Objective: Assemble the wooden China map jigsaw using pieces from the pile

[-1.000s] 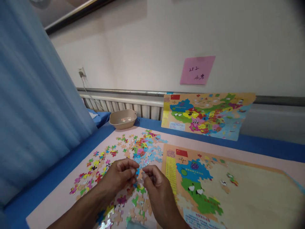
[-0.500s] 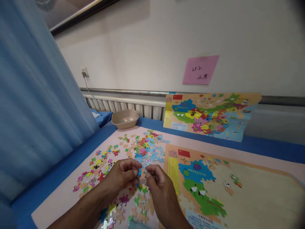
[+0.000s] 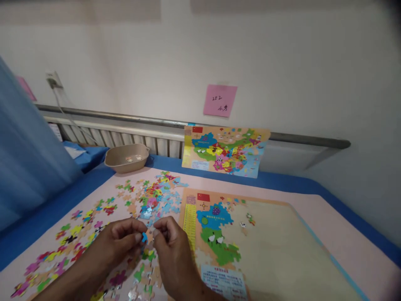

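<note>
My left hand (image 3: 125,238) is closed, thumb and forefinger pinched at the edge of a small blue and peach puzzle piece (image 3: 144,237). Facing it, my right hand (image 3: 173,251) is pinched too, its fingertips at the peach side of the piece; they partly cover it. Both hands hover over loose puzzle pieces (image 3: 118,277) spread on a pink sheet. To the right lies the puzzle board (image 3: 269,251), its left part filled with a blue region, a green region with two sheep, and a yellow strip. Several loose pieces (image 3: 246,225) rest on its bare area.
A printed reference map (image 3: 225,152) leans against the wall at the back. Left of it, a beige basket (image 3: 127,159) holds a few pieces. A partly joined colourful section (image 3: 156,194) lies beyond my hands. A blue curtain (image 3: 28,167) hangs at the left.
My view has turned right, so everything sits further left and more of the board's right side shows. Both hands keep their pinched pose close together.
</note>
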Motion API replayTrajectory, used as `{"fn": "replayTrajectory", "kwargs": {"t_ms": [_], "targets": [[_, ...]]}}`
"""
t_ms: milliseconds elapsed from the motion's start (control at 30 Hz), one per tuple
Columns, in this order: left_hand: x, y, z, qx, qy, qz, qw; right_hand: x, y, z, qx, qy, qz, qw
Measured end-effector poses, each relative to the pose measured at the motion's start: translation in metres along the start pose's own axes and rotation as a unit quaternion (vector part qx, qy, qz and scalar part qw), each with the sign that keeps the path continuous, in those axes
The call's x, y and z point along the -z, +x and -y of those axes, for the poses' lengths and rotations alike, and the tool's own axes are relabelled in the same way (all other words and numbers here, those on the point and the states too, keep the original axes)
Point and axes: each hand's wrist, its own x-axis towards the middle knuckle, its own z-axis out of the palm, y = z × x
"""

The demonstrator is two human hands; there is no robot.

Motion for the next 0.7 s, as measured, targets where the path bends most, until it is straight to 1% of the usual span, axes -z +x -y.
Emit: {"fn": "replayTrajectory", "kwargs": {"t_ms": [100,233,433,533,600,667,700], "targets": [[-0.0044,-0.0050,-0.0036,0.009,0.002,-0.014,1.000,0.0006,-0.0006,0.0008,-0.004,0.001,0.004,1.000],[-0.0062,-0.0069,-0.0064,0.027,0.002,-0.007,1.000,0.0011,0.0000,-0.0006,0.000,0.008,0.006,1.000],[-0.0047,-0.0078,-0.0084,0.029,0.011,0.005,1.000,0.0017,0.0017,-0.0022,-0.005,0.000,0.003,1.000],[-0.0034,-0.0058,-0.0080,0.026,0.019,0.009,0.999,0.0025,0.0031,-0.0024,0.005,-0.008,0.009,1.000],[-0.0018,-0.0033,-0.0074,0.015,0.022,0.019,0.999,0.0026,0.0040,-0.0031,0.015,-0.007,0.010,1.000],[0.0002,-0.0011,-0.0075,0.007,0.026,0.044,0.999,0.0020,0.0050,-0.0048,0.010,-0.003,0.009,1.000],[0.0010,-0.0004,-0.0080,0.009,0.027,0.048,0.998,0.0015,0.0056,-0.0059,0.005,0.001,0.012,1.000]]}}
